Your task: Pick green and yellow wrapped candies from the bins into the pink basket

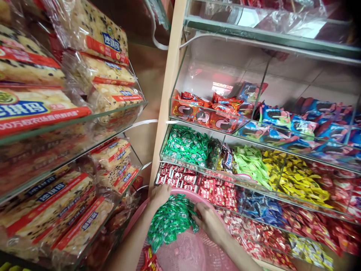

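Observation:
A pink mesh basket (183, 192) stands low in front of me, with a heap of green-wrapped candies (172, 214) in it. My left hand (161, 194) is closed at the basket's far left rim, its fingertips partly hidden. On the other side of the heap, my right hand (208, 221) reaches inside the basket, its curled fingers against the right edge of the green candies. Some red-wrapped sweets (150, 259) lie at the basket's near left. Just beyond the basket, a shelf bin holds more green-wrapped candies (186, 145).
Glass shelves on the left carry stacked packs of sachima (45, 109). A wooden upright (166, 82) divides them from the candy shelves. To the right are red-packed snacks (203, 114), Snickers bars (227, 158), lime-green sweets (251, 162) and yellow sweets (296, 177). Glass edges project near both arms.

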Tool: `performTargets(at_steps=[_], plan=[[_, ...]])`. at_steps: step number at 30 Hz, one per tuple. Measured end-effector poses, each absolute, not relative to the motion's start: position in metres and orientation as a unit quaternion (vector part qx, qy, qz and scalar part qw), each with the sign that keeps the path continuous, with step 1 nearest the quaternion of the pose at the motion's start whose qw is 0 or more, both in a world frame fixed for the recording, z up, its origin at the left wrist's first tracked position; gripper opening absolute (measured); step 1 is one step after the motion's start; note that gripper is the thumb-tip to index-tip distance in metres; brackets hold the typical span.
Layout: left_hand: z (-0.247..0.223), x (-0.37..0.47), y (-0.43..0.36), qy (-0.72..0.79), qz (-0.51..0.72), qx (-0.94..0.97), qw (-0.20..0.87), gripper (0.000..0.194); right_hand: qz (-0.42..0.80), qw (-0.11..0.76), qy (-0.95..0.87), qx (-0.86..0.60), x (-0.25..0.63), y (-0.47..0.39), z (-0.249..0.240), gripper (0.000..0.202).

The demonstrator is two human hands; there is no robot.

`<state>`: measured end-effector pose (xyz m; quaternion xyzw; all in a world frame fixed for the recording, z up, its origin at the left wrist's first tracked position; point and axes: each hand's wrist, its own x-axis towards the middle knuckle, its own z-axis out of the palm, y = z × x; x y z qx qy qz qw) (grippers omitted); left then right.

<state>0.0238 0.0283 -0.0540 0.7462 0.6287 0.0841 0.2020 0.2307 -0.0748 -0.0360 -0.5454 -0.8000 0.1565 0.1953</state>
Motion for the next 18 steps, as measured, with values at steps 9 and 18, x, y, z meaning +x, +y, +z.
performTargets(at_steps=[9,18], plan=[[-0.055,0.024,0.028,0.625,0.083,0.749,0.206,0.051,0.122,0.126,-0.786,-0.592,0.227,-0.081,-0.050,0.005],[-0.054,0.024,0.028,0.625,0.088,0.749,0.201,0.052,0.144,0.088,-0.789,-0.590,0.223,-0.075,-0.063,0.011]])
